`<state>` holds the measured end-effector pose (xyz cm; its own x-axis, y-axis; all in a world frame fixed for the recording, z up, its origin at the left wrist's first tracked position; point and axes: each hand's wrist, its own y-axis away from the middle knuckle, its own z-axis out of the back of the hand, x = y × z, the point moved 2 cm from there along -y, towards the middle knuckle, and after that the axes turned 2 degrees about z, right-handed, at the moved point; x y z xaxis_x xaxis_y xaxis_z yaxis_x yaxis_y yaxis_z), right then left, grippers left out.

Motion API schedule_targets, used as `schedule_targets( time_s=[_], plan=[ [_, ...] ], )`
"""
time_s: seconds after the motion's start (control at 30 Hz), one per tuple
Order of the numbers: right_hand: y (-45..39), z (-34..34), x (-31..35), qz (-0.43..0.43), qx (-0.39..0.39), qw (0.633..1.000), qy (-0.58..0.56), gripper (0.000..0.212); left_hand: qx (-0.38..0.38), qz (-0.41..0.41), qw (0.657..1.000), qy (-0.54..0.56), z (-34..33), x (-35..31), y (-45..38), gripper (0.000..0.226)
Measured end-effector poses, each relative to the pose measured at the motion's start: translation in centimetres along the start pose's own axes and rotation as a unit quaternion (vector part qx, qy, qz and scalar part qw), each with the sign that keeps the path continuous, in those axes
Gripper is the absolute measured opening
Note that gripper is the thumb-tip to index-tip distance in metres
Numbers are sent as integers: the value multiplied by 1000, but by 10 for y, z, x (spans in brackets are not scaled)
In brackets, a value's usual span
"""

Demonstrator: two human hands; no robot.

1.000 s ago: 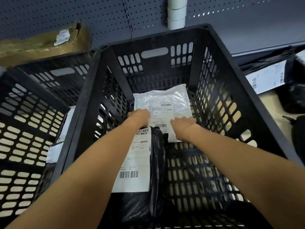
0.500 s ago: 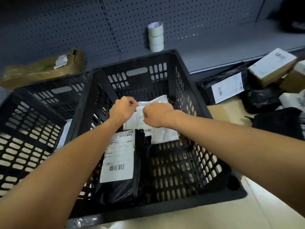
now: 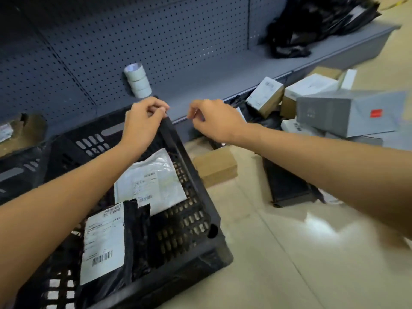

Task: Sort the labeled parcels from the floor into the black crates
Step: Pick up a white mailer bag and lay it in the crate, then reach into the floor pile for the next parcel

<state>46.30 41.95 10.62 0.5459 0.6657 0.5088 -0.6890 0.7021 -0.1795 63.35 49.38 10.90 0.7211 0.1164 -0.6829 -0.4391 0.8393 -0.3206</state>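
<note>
A black crate stands on the floor at lower left. Inside it lie a white plastic parcel with a label and a black parcel with a large white label. My left hand hovers over the crate's far right corner with fingers curled and nothing in it. My right hand is just right of the crate, above the floor, fingers curled and holding nothing. Several labeled parcels lie on the floor to the right: a brown box, a black parcel, a grey box.
A second black crate stands at the left. Behind runs a grey pegboard shelf with stacked tape rolls and black bags. More boxes pile against the shelf base. Bare tiled floor lies at lower right.
Both hands have let go of the white parcel and lifted out of the crate. My view has swung right, bringing the parcels on the floor into sight.
</note>
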Motion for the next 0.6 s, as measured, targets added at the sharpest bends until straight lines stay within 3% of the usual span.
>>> schedule_targets(
  time_s=[0.3,0.5,0.6],
  plan=[
    [55,60,-123,-128,40,991,15,23,252,-39,963,-84,-92,-77,-7,9],
    [94,62,-177,-190,93,977,21,23,370,25,922,-110,-160,-108,3,24],
    [116,44,-201,-233,173,956,30,36,422,68,896,-125,-191,-114,17,40]
  ],
)
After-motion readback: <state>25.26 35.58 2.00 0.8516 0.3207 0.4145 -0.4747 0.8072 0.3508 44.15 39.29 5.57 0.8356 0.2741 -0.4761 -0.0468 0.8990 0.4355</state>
